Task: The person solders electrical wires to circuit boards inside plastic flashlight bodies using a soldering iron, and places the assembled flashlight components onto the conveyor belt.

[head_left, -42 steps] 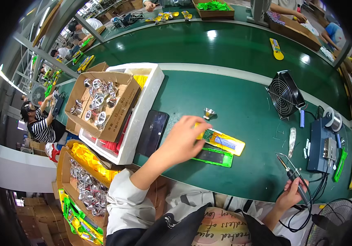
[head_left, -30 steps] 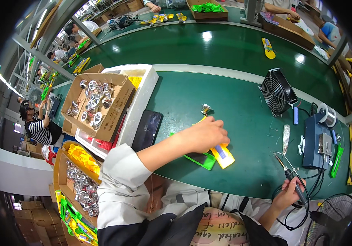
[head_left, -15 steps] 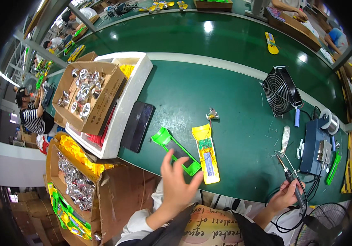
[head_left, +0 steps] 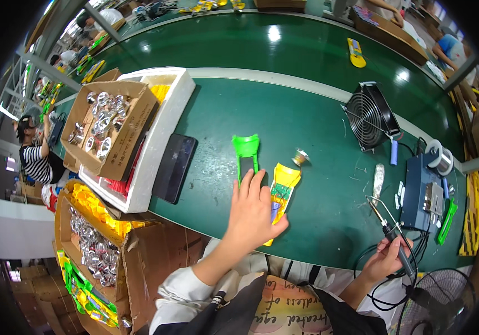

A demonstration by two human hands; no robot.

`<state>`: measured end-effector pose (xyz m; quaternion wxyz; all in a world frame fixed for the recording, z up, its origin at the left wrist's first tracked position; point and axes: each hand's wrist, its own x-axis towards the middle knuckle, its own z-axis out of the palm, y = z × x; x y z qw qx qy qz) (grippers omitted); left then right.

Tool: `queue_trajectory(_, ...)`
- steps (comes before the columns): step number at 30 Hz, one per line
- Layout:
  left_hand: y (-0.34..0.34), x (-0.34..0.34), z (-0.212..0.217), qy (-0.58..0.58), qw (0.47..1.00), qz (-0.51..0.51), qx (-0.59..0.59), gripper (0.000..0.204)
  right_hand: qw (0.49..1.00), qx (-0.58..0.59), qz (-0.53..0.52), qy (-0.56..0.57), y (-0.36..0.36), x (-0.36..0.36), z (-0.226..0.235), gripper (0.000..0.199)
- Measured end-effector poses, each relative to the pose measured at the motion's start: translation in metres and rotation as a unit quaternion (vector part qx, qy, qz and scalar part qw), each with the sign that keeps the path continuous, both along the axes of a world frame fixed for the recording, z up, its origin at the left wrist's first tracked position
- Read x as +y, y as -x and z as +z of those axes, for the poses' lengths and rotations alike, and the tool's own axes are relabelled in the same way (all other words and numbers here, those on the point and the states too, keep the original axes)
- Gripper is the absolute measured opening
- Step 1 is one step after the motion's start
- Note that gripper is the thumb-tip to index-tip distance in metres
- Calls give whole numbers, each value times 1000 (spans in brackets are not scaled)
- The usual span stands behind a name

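Fingers (head_left: 256,183) of left hand (head_left: 252,215) partly hide green casing (head_left: 246,146).

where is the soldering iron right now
In the head view, the soldering iron is at the lower right, held in the right hand, below and left of the blue-grey box.

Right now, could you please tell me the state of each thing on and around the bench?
Green casing: partly covered
Yellow casing: open, circuit board showing
Soldering iron: held, tip pointing away
Left hand: extended over both casings
Right hand: closed around soldering iron
Phone: flat, screen dark
Carton: open, holding reflectors
Fan: standing; whether running, unclear
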<state>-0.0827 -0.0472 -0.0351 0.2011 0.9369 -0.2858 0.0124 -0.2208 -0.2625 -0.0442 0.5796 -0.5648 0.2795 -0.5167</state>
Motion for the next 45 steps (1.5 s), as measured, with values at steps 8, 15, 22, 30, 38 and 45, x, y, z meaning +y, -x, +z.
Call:
queue_trajectory(8, -30, 20, 18, -83, 917, -385, 65, 42, 999, -10, -42, 34, 14, -1, 6, 11)
queue_trajectory(15, -15, 23, 15, 14, 967, -249, 55, 43, 999, 14, -25, 34, 12, 11, -1, 11)
queue_trajectory(22, -37, 42, 7, 43, 953, -272, 128, 35, 999, 39, -9, 36, 8, 8, -9, 11)
queue_trajectory(30, -48, 72, 19, 42, 935, -316, 157, 40, 996, 80, 40, 14, 10, 4, -24, 11)
queue_trajectory(38, -36, 40, 7, 119, 960, -220, 125, 52, 990, 102, 92, 14, 1, 7, -25, 13)
queue_trajectory(45, -38, 9, 2, 73, 953, -257, 141, 58, 996, 66, 67, -11, -8, 11, -28, 12)
